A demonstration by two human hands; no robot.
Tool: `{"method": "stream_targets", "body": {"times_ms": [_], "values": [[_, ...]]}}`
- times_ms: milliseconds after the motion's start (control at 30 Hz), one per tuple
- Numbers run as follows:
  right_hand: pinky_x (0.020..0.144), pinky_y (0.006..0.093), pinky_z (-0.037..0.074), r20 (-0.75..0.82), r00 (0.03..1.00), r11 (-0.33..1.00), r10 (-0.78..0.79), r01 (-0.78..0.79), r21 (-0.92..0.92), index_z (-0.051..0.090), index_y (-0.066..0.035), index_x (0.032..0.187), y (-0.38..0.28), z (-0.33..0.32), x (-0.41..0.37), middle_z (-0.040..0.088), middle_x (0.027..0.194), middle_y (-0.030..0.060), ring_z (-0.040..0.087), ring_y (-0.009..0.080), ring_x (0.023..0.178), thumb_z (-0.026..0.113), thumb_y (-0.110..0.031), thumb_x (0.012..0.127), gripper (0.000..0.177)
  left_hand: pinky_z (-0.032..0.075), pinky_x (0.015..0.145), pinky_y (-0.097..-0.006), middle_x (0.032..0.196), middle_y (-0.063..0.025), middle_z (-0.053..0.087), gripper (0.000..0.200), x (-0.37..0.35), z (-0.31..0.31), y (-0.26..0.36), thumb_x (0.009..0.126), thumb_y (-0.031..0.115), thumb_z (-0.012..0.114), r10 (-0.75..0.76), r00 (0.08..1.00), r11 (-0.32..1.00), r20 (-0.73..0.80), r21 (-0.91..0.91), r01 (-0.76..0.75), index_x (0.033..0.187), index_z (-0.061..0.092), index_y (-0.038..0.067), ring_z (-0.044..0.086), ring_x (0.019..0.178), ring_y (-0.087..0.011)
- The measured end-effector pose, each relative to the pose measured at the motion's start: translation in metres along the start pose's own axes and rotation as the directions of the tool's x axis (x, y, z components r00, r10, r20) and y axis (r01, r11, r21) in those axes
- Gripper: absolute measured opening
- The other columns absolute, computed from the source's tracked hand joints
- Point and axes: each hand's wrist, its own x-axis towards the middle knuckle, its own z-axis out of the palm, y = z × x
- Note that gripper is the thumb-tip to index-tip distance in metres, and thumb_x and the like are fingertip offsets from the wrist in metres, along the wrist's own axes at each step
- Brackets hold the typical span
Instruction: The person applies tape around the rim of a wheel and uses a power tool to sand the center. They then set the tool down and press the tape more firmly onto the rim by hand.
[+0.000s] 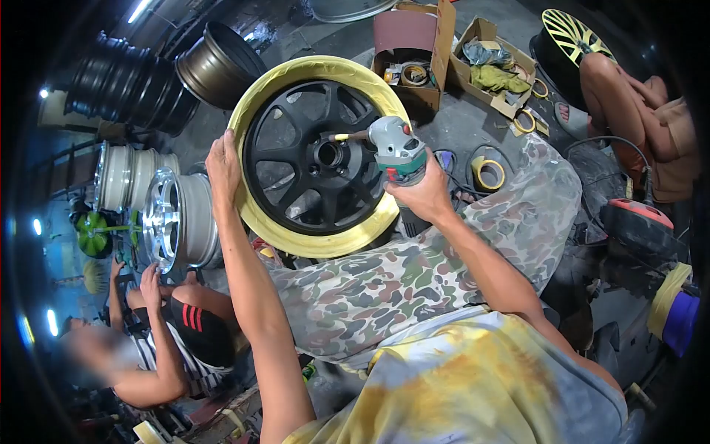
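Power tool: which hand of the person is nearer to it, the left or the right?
Right. The right hand grips the power tool; the left hand is across the wheel, at its yellow-covered edge.

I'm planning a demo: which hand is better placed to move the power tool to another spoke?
Probably the right hand: it grips the power tool, already over the black wheel, while the left hand is at the yellow edge.

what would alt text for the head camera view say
A person's right hand holds a power tool to a black wheel edged in yellow masking, which the left hand steadies. Two people work nearby among other rims.
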Motion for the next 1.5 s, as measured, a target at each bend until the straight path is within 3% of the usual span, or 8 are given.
{"method": "stream_targets", "body": {"times_ms": [200,267,400,467,500,567,800,1500], "values": [[0.097,0.0415,0.054,0.018,1.0,0.997,-0.017,0.019,-0.07,0.054,0.002,0.132,-0.017,-0.005,0.002,0.072,0.117,0.0193,0.072,0.0316,0.105,0.089,-0.026,0.067,0.079,0.048,0.083,-0.0405,0.088,-0.0235,0.065,0.056,0.004,-0.001,-0.028,0.11,0.046,0.047,-0.034,0.999,0.999,-0.026,0.009,0.034,0.106,0.067,-0.007,0.061,0.082,-0.028],[0.097,0.0422,0.054,0.035,0.999,0.998,-0.024,0.026,-0.065,0.052,0.003,0.133,-0.022,0.0,0.005,0.072,0.118,0.0203,0.071,0.0329,0.106,0.089,-0.027,0.068,0.081,0.047,0.086,-0.0442,0.094,-0.0264,0.065,0.048,0.0,-0.002,-0.031,0.111,0.039,0.047,-0.09,0.996,0.996,0.012,0.008,0.09,0.11,0.067,-0.005,0.062,0.09,-0.0426],[0.097,0.0437,0.054,0.08,0.995,0.997,-0.056,0.06,-0.041,0.049,0.004,0.134,-0.023,0.016,0.015,0.071,0.118,0.0238,0.071,0.0369,0.11,0.088,-0.028,0.067,0.084,0.047,0.083,-0.044,0.09,-0.0249,0.062,0.047,-0.012,-0.005,-0.012,0.111,0.036,0.047,-0.089,0.996,0.996,0.008,-0.016,0.089,0.107,0.066,-0.007,0.058,0.084,-0.0407],[0.096,0.0443,0.055,0.081,0.996,0.994,-0.044,0.052,-0.095,0.049,0.005,0.133,-0.027,0.02,0.017,0.071,0.116,0.025,0.071,0.0386,0.11,0.088,-0.027,0.067,0.083,0.046,0.078,-0.0378,0.081,-0.0176,0.057,0.051,-0.014,-0.004,-0.01,0.111,0.041,0.048,-0.04,0.999,0.999,-0.018,-0.026,0.04,0.1,0.062,-0.007,0.051,0.077,-0.0226],[0.095,0.0449,0.055,0.081,0.996,0.988,-0.034,0.046,-0.147,0.049,0.005,0.132,-0.028,0.021,0.018,0.071,0.115,0.0262,0.071,0.0402,0.11,0.088,-0.027,0.066,0.083,0.046,0.078,-0.0378,0.081,-0.0176,0.057,0.051,-0.016,-0.004,-0.004,0.111,0.041,0.048,-0.043,0.999,0.999,-0.018,-0.026,0.043,0.1,0.062,-0.007,0.051,0.077,-0.0226],[0.095,0.0453,0.055,0.101,0.994,0.988,-0.04,0.055,-0.145,0.05,0.006,0.13,-0.026,0.024,0.021,0.072,0.113,0.0269,0.071,0.0415,0.109,0.088,-0.026,0.066,0.081,0.045,0.078,-0.0442,0.086,-0.0234,0.057,0.043,-0.02,-0.005,0.007,0.111,0.031,0.047,0.01,1.0,0.999,-0.017,-0.039,-0.011,0.101,0.064,-0.008,0.055,0.08,-0.0385],[0.092,0.0466,0.056,0.11,0.99,0.984,-0.093,0.108,-0.139,0.05,0.005,0.12,-0.022,0.037,0.022,0.072,0.108,0.0276,0.071,0.044,0.104,0.087,-0.025,0.065,0.073,0.045,0.077,-0.0441,0.087,-0.0227,0.056,0.04,-0.026,-0.003,0.03,0.111,0.028,0.049,0.048,0.999,0.998,-0.013,-0.041,-0.048,0.1,0.064,-0.008,0.056,0.08,-0.0393],[0.092,0.0436,0.057,0.045,0.999,1.0,-0.014,0.015,-0.013,0.053,0.004,0.125,-0.015,0.031,0.011,0.074,0.109,0.0227,0.074,0.0368,0.102,0.087,-0.026,0.068,0.073,0.045,0.078,-0.0455,0.088,-0.0231,0.058,0.039,-0.023,0.002,0.034,0.11,0.026,0.048,0.073,0.997,0.997,-0.015,-0.027,-0.073,0.102,0.066,-0.007,0.058,0.082,-0.0405]]}}
